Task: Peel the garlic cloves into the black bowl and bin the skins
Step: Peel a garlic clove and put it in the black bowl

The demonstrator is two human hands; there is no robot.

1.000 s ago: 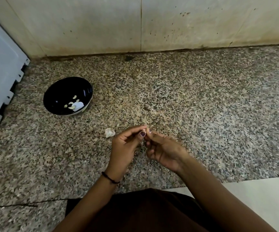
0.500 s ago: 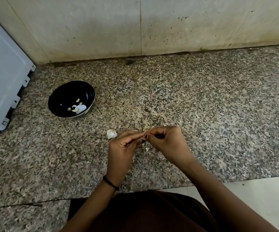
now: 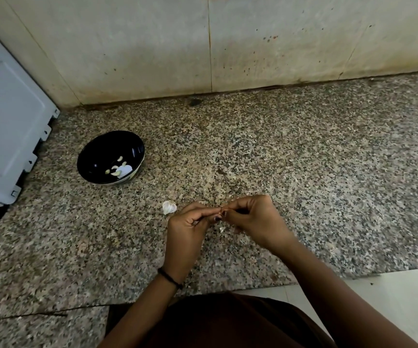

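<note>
The black bowl (image 3: 91, 151) sits on the speckled granite counter (image 3: 303, 159) at the left, with several peeled garlic cloves (image 3: 120, 169) lying in its bottom. A white piece of garlic (image 3: 169, 207) lies on the counter just left of my hands. My left hand (image 3: 188, 229) and my right hand (image 3: 253, 219) meet fingertip to fingertip above the counter, pinching a small garlic clove that the fingers almost wholly hide. A small white scrap of skin (image 3: 221, 229) shows just below the fingertips.
A light grey appliance panel (image 3: 7, 126) stands at the far left, close to the bowl. A stained tiled wall (image 3: 203, 46) runs along the back. The counter's front edge and a white floor (image 3: 391, 297) lie at the lower right.
My right hand has turned over from palm-up to knuckles-up while both keep pinching the clove. The view has shifted slightly, so the bowl sits a bit further right in frame.
</note>
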